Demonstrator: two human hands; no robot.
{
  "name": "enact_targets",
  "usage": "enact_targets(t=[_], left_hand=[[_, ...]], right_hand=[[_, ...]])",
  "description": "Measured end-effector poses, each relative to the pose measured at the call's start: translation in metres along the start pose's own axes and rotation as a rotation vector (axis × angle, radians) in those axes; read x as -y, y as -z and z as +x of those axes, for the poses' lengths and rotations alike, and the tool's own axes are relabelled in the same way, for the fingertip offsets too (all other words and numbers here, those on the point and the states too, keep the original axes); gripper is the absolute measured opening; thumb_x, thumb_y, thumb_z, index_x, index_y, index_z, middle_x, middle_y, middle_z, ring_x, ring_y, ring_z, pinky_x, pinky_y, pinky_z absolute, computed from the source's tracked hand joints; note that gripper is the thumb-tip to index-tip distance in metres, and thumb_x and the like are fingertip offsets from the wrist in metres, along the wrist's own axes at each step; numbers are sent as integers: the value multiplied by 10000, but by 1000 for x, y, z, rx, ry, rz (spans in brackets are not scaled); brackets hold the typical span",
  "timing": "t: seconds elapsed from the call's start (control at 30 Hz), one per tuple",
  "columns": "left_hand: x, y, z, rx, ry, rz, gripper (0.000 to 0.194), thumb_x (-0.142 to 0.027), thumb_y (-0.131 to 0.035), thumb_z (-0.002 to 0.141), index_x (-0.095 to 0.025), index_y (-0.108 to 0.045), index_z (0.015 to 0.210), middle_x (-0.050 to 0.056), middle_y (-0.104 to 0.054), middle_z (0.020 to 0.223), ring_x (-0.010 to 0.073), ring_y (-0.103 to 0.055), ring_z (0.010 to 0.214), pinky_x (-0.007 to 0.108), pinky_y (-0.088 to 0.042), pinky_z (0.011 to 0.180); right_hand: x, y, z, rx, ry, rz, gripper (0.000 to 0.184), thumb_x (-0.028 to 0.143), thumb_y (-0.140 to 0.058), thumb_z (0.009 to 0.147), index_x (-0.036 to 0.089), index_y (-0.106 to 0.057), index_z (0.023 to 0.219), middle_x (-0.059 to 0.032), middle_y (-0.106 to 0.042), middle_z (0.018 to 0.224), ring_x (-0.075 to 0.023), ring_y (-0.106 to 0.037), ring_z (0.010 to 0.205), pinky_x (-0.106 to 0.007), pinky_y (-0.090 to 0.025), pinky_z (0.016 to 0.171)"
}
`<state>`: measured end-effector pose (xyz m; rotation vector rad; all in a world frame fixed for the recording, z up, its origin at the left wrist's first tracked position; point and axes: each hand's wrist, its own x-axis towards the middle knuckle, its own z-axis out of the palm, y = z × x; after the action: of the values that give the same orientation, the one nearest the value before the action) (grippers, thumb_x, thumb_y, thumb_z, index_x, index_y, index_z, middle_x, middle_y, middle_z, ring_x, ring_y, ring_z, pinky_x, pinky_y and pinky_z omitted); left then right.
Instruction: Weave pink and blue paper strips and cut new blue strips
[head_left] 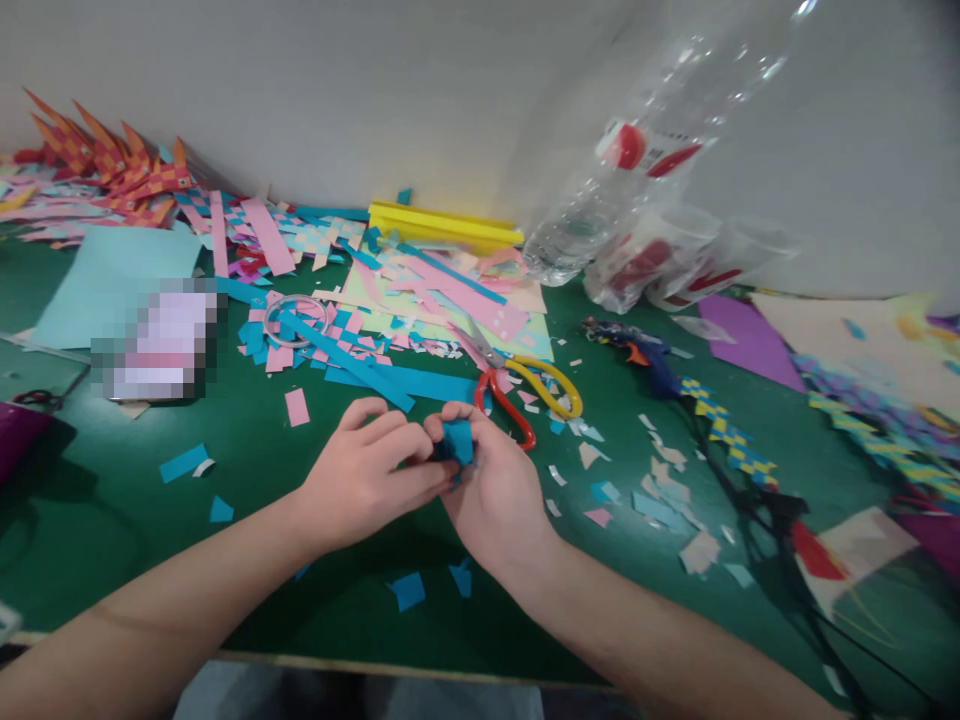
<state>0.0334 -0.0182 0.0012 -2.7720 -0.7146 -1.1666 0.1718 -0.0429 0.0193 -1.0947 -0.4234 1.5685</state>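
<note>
A small folded piece of blue paper [458,440] is held between both hands above the green table. My left hand [371,465] pinches its left and lower side with closed fingers. From the right, my right hand [499,480] curls its fingers and thumb round the same paper, hiding part of it. Just beyond the right hand lie scissors [491,362] with one red and one yellow handle. Blue paper strips [345,358] and a roll of clear tape [295,321] lie on the table past the left hand.
Paper scraps [664,490] are strewn over the green table [360,620]. A blurred phone [161,345] lies left near light-blue paper [112,270]. A plastic bottle [637,150] and cups [652,250] stand by the wall. Woven paper strips [724,425] are at right, an orange woven piece [120,165] far left.
</note>
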Motion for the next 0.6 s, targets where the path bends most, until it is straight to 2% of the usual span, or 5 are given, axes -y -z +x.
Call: enact_targets(t=[0.17, 0.3, 0.4, 0.5, 0.6], left_hand=[[-4, -2, 0, 34, -78, 37, 146, -161, -562, 894, -210, -632, 775, -34, -588, 711, 102, -499, 644, 303, -386, 786], [-3, -2, 0, 96, -143, 0, 125, -139, -531, 894, -186, -647, 911, -7, -618, 756, 117, -526, 674, 282, -423, 736], [-4, -1, 2, 75, -168, -19, 135, -121, -521, 894, -168, -647, 900, -9, -630, 740, 122, -528, 668, 288, -437, 745], [-5, 0, 3, 75, -185, -24, 161, -109, -494, 908, -161, -646, 898, -6, -647, 755, 123, -547, 684, 291, -440, 766], [-6, 1, 3, 95, -201, -32, 169, -115, -480, 924, -158, -643, 911, -4, -654, 773, 119, -556, 684, 297, -435, 791]], right_hand=[[21, -2, 26, 79, 143, -129, 120, 279, -365, 778, 238, -371, 665, 86, -281, 515, -75, -193, 363, -229, -223, 364], [36, -9, 52, 184, 85, -284, 286, 312, -401, 820, 236, -290, 568, 104, -188, 451, -67, -124, 355, -236, -137, 368], [41, -14, 74, 172, 163, -562, 404, 370, -432, 872, 244, -246, 536, 102, -188, 425, -70, -158, 353, -249, -151, 388], [51, -17, 96, 164, 596, -1058, 400, 387, -390, 921, 224, -385, 556, 42, -375, 476, -106, -376, 441, -265, -295, 488], [69, -20, 118, 152, 988, -1605, 384, 367, -280, 966, 172, -583, 835, -58, -606, 697, -184, -565, 675, -309, -378, 657]])
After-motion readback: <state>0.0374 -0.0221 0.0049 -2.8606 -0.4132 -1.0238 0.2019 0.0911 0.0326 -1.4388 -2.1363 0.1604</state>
